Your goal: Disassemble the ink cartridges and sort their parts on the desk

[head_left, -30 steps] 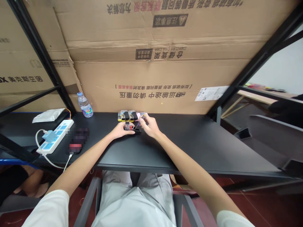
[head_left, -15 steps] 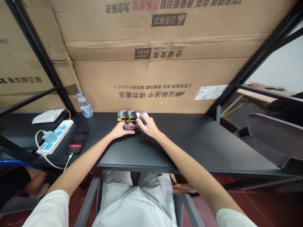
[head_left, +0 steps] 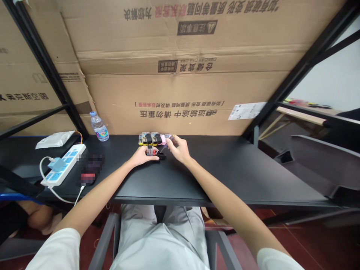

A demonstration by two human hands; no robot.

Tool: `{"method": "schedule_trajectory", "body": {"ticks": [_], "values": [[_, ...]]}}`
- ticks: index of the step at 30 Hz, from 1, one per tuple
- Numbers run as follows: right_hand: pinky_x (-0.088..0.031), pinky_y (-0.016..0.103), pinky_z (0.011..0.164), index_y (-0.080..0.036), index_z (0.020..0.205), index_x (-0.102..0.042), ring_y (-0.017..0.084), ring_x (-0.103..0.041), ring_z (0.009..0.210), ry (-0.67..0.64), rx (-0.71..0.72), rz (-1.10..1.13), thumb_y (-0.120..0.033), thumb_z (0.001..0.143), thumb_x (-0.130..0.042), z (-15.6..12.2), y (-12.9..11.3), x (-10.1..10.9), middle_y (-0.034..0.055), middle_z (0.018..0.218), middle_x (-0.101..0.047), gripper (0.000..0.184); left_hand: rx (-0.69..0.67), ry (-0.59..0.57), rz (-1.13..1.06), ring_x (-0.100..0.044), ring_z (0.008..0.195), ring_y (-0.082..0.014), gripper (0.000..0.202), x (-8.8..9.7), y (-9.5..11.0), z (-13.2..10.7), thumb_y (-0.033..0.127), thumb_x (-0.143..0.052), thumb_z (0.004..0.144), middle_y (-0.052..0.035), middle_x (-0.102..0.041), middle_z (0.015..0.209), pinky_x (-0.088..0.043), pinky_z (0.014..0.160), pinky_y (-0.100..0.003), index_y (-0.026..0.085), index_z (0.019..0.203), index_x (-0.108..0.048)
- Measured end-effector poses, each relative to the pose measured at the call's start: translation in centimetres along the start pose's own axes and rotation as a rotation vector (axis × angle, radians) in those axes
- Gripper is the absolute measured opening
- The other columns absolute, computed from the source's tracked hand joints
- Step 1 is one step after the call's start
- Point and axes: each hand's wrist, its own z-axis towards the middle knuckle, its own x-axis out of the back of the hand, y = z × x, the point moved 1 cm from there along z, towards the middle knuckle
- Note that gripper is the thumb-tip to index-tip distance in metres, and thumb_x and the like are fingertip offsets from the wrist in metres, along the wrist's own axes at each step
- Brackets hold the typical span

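Observation:
On the black desk (head_left: 225,168), my left hand (head_left: 142,155) lies with its fingers closed on a small clear and red cartridge-like block (head_left: 152,151). My right hand (head_left: 177,148) is just to the right of it, fingers curled and pinched near the block and a pink piece. Behind both hands stands a row of small yellow, black and pink blocks (head_left: 152,138) against the cardboard. What the right fingertips grip is too small to name.
A water bottle (head_left: 99,126) stands at the back left. A white power strip (head_left: 63,164) with a blue plug, a white bag (head_left: 54,138) and a blurred dark item (head_left: 90,168) lie on the left. Cardboard sheets (head_left: 180,82) wall the back; black frame posts flank the desk.
My right hand has shifted slightly back toward the row of blocks. The left hand stays on the clear block. The view has tilted a little.

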Motion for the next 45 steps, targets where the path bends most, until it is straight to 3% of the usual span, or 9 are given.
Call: {"method": "schedule_trajectory", "body": {"ticks": [7, 13, 18, 29, 34, 39, 45], "values": [[-0.047, 0.03, 0.052, -0.023, 0.079, -0.059, 0.018, -0.057, 0.054, 0.104, -0.03, 0.038, -0.069, 0.098, -0.059, 0.3, 0.6, 1.1, 0.0017, 0.062, -0.063, 0.049, 0.021, 0.033, 0.001, -0.075, 0.092, -0.0229, 0.055, 0.3, -0.3, -0.1, 0.047, -0.094, 0.072, -0.0082, -0.081, 0.104, -0.058, 0.094, -0.038, 0.016, 0.115, -0.079], [-0.045, 0.03, 0.05, -0.024, 0.078, -0.058, 0.018, -0.056, 0.054, 0.099, -0.051, 0.061, -0.067, 0.098, -0.061, 0.3, 1.2, 1.2, 0.0009, 0.061, -0.061, 0.048, 0.068, 0.079, -0.218, -0.075, 0.08, -0.0194, 0.062, 0.8, -0.1, 0.1, 0.048, -0.095, 0.072, -0.0051, -0.077, 0.089, -0.062, 0.081, -0.034, 0.013, 0.12, -0.075], [-0.045, 0.029, 0.053, -0.022, 0.083, -0.063, 0.017, -0.055, 0.055, 0.062, -0.051, 0.07, -0.064, 0.099, -0.061, 0.2, 1.3, 0.9, -0.0005, 0.062, -0.06, 0.044, 0.172, 0.069, -0.38, -0.08, 0.081, -0.0238, 0.068, 1.2, 0.4, 0.0, 0.05, -0.096, 0.071, -0.0086, -0.076, 0.097, -0.064, 0.065, -0.03, 0.013, 0.121, -0.071], [-0.044, 0.028, 0.051, -0.02, 0.084, -0.066, 0.016, -0.052, 0.054, 0.048, -0.079, 0.088, -0.065, 0.097, -0.063, -0.1, 1.1, 0.7, -0.0003, 0.061, -0.059, 0.047, 0.268, 0.029, -0.475, -0.083, 0.087, -0.0287, 0.064, 0.9, 0.2, 0.0, 0.045, -0.092, 0.081, -0.0153, -0.075, 0.114, -0.066, 0.064, -0.027, 0.014, 0.129, -0.064], [-0.046, 0.028, 0.049, -0.019, 0.086, -0.068, 0.015, -0.054, 0.052, -0.019, -0.155, 0.137, -0.069, 0.095, -0.063, -0.4, 1.1, 0.3, 0.0005, 0.062, -0.06, 0.051, 0.208, 0.119, -0.521, -0.083, 0.086, -0.0264, 0.056, 1.2, 0.0, 0.3, 0.047, -0.091, 0.081, -0.0125, -0.074, 0.118, -0.065, 0.061, -0.024, 0.016, 0.12, -0.065], [-0.048, 0.029, 0.048, -0.021, 0.084, -0.068, 0.016, -0.056, 0.05, -0.194, -0.201, 0.145, -0.069, 0.095, -0.064, -1.1, 1.1, -0.6, 0.0006, 0.063, -0.062, 0.05, 0.168, 0.262, -0.523, -0.081, 0.075, -0.0208, 0.057, 1.7, -0.4, 0.8, 0.05, -0.089, 0.081, -0.0073, -0.074, 0.104, -0.06, 0.052, -0.02, 0.018, 0.121, -0.062], [-0.048, 0.03, 0.049, -0.021, 0.085, -0.066, 0.016, -0.057, 0.049, -0.26, -0.177, 0.091, -0.07, 0.096, -0.062, -1.4, 0.7, -1.4, 0.0004, 0.062, -0.064, 0.05, 0.168, 0.292, -0.445, -0.066, 0.049, -0.0134, 0.061, 1.7, -0.6, 0.7, 0.054, -0.082, 0.087, 0.0002, -0.068, 0.077, -0.041, 0.034, -0.018, 0.018, 0.129, -0.056]]}}
